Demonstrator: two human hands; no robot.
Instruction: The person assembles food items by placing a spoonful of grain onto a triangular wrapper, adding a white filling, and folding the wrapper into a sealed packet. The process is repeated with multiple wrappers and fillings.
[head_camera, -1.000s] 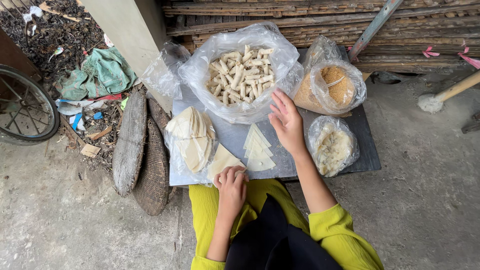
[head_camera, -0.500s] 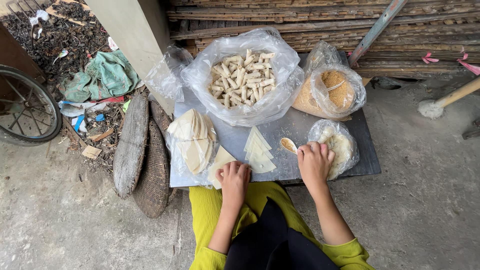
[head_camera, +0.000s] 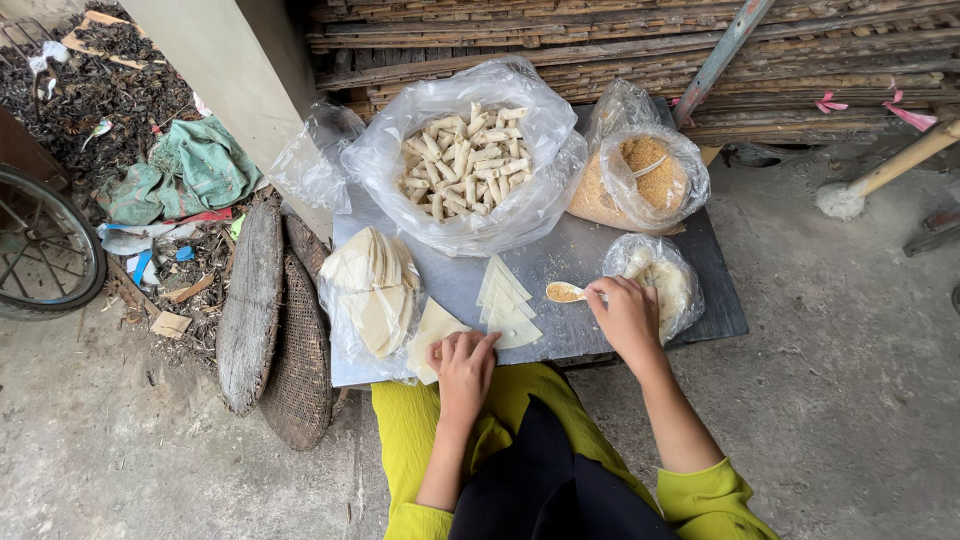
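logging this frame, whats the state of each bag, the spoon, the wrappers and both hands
rolls bag: open, full
crumb bag: open, partly full
small bag: open, beside right hand
wrapper bag: open, stacked
spoon: loaded, held by right hand
loose wrappers: fanned flat
left hand: pressing single wrapper

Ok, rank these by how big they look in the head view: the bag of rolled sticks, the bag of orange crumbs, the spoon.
1. Bag of rolled sticks, largest.
2. Bag of orange crumbs, clearly smaller.
3. Spoon, smallest, held in the right hand.
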